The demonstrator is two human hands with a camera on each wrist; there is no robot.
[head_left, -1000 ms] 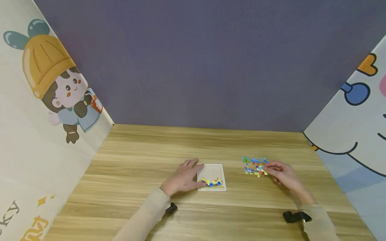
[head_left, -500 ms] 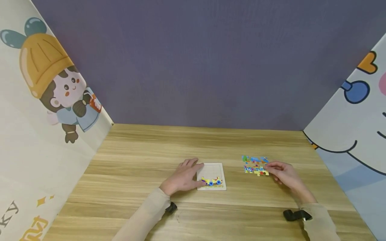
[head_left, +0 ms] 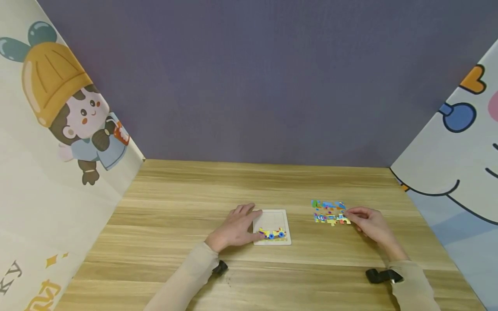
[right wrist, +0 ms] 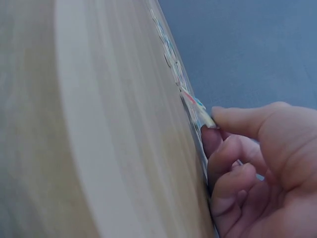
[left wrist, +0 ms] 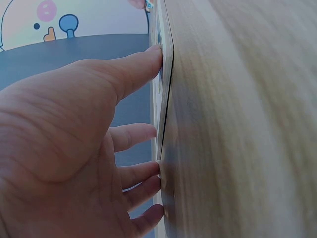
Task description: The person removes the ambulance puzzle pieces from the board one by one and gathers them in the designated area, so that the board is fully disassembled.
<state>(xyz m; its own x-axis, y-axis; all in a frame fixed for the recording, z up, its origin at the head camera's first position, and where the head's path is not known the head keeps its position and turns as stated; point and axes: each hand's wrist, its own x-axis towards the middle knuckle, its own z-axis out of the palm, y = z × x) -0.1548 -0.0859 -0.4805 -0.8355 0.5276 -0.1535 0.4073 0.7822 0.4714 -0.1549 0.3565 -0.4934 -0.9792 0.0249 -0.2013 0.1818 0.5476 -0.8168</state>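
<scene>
Since R hand [head_left: 368, 223] pinches a tilted piece [right wrist: 202, 113] btwn thumb + finger right by the loose pieces [head_left: 327, 204], lower right of centre, it could prob snag one. L hand [head_left: 235, 227] is spread, thumb on tray [head_left: 274, 218], lower centre; a nudge might shift it.

Pale, squarish puzzle tray [head_left: 278, 218] flat on bench [head_left: 295, 272]; yellow, blue-wheeled vehicle picture [head_left: 275, 233] across near part, pale base beyond. Right of it, flat multicoloured jigsaw pieces [head_left: 321, 217] clustered. Yellow, red and blue jigsaw piece [right wrist: 202, 113] tilted, pinched in right hand [head_left: 367, 222], cluster's right end.
</scene>
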